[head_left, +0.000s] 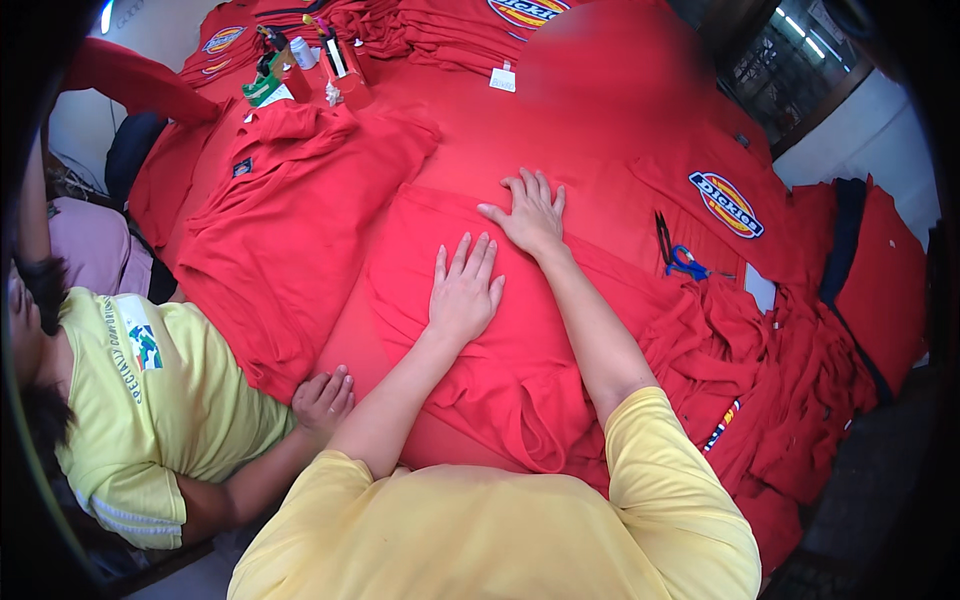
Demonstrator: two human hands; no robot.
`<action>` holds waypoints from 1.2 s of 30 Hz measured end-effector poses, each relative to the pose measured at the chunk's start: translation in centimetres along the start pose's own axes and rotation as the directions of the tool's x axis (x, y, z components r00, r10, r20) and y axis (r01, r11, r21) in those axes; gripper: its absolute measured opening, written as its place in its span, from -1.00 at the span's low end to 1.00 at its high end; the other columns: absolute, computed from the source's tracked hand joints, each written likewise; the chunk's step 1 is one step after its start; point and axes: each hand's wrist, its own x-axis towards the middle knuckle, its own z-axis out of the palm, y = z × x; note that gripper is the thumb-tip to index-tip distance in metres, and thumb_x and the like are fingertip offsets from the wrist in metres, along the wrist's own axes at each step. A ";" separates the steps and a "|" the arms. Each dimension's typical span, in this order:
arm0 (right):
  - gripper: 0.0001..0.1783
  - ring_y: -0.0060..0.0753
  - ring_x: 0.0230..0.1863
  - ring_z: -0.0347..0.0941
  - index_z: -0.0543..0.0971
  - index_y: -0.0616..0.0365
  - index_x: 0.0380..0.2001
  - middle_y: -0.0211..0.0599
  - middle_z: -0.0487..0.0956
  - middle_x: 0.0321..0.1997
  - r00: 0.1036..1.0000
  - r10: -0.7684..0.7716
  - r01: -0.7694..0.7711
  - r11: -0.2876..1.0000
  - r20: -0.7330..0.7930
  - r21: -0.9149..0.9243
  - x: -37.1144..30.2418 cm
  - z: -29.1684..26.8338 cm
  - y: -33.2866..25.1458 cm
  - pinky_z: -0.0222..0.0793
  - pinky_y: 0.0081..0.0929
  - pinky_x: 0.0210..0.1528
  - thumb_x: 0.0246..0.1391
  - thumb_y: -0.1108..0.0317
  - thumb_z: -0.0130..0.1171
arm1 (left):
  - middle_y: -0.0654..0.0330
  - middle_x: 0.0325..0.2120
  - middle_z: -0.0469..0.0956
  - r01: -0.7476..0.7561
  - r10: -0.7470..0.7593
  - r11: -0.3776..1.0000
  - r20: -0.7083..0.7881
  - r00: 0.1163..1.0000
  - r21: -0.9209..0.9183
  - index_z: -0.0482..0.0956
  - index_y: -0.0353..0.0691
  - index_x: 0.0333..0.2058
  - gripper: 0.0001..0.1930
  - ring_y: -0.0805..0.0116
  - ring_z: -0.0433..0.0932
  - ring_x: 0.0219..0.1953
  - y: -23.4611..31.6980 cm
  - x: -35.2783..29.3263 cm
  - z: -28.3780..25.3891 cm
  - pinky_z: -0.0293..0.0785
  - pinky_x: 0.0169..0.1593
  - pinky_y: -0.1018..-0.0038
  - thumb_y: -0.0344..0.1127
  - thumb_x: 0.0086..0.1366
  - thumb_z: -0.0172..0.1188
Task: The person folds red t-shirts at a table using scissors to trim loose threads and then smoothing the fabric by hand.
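I reach away from myself with both bare forearms extended, palms down. My left hand lies flat and open on the red cloth garment spread before me; my right hand, farther and rightward, splays open at its far edge, gripping nothing either.

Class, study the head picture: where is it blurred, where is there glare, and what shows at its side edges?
Head view: a red patch right of top centre is smeared, while the left hand and right hand look fairly sharp; bright strips glare at upper right and upper left; curved black borders darken both sides.
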 end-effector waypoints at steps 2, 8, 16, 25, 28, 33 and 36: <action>-0.09 -0.05 0.48 -0.23 0.32 0.03 0.20 -0.16 0.08 0.43 0.999 0.033 -0.033 0.999 0.012 -0.031 -0.2 -0.4 -1.0 -0.46 0.23 0.40 -0.08 -0.38 0.10 | 0.11 0.24 0.26 0.003 -0.003 1.000 -0.001 1.000 -0.002 0.31 -0.22 0.21 -0.44 0.13 0.14 0.32 -0.1 0.0 0.0 -0.07 0.35 -0.01 -0.10 0.28 0.02; -0.14 0.00 0.47 -0.22 0.31 0.02 0.19 -0.14 0.07 0.43 0.998 0.061 -0.063 0.992 -0.021 -0.106 0.3 0.1 -1.7 -0.40 0.27 0.38 -0.01 -0.38 0.03 | 0.11 0.24 0.26 -0.006 0.006 1.000 -0.010 1.000 -0.008 0.31 -0.24 0.21 -0.43 0.13 0.14 0.32 0.0 -0.5 -0.1 -0.08 0.35 -0.03 -0.11 0.27 0.03; -0.21 -0.06 0.46 -0.14 0.34 -0.04 0.21 -0.21 0.14 0.42 0.948 -0.031 -0.085 0.935 0.318 0.346 2.2 -3.9 4.5 -0.34 0.22 0.39 0.04 -0.31 0.02 | 0.10 0.25 0.25 0.014 -0.014 1.000 0.005 1.000 -0.026 0.31 -0.26 0.20 -0.43 0.11 0.13 0.32 0.0 0.2 0.2 -0.08 0.34 -0.02 -0.12 0.26 0.06; -0.11 -0.03 0.46 -0.14 0.22 -0.11 0.31 -0.23 0.05 0.46 0.993 -0.067 0.044 0.972 -0.093 -0.233 -4.0 -1.4 6.5 -0.39 0.35 0.35 0.02 -0.39 -0.04 | 0.13 0.32 0.12 -0.209 0.219 0.975 0.166 0.962 -0.074 0.21 -0.09 0.28 -0.32 0.12 -0.01 0.38 4.1 -0.6 0.9 -0.23 0.36 -0.08 0.16 0.29 -0.03; -0.24 -0.08 0.47 -0.16 0.21 -0.11 0.31 -0.25 0.04 0.46 0.999 -0.031 0.028 0.977 -0.011 -0.209 -3.6 -1.9 6.2 -0.35 0.32 0.35 0.16 -0.29 -0.15 | 0.16 0.34 0.08 -0.199 0.209 0.978 0.204 0.956 -0.069 0.20 0.00 0.30 -0.31 0.12 -0.06 0.40 4.1 -0.7 0.3 -0.27 0.34 -0.17 0.18 0.27 -0.01; -0.52 -0.07 0.30 0.15 0.42 0.02 0.13 -0.17 0.32 0.26 0.973 -0.037 0.068 0.989 -0.228 0.129 -3.9 -3.5 9.1 0.04 0.03 0.29 0.22 0.04 -0.04 | 0.13 0.32 0.11 -0.218 0.229 0.972 0.141 0.963 -0.093 0.23 -0.04 0.27 -0.32 0.12 -0.03 0.39 4.2 -0.4 0.6 -0.22 0.34 -0.16 0.15 0.25 0.04; -0.71 -0.07 0.10 0.35 0.54 0.11 -0.08 -0.15 0.49 0.04 0.931 0.007 0.065 0.981 -0.366 0.184 -8.0 -7.3 10.4 0.26 -0.20 0.14 0.16 0.29 0.05 | 0.11 0.22 0.25 -0.213 0.225 0.971 0.108 0.968 -0.110 0.27 -0.10 0.24 -0.36 0.10 0.11 0.31 4.6 0.3 0.2 -0.05 0.31 -0.05 -0.01 0.22 0.14</action>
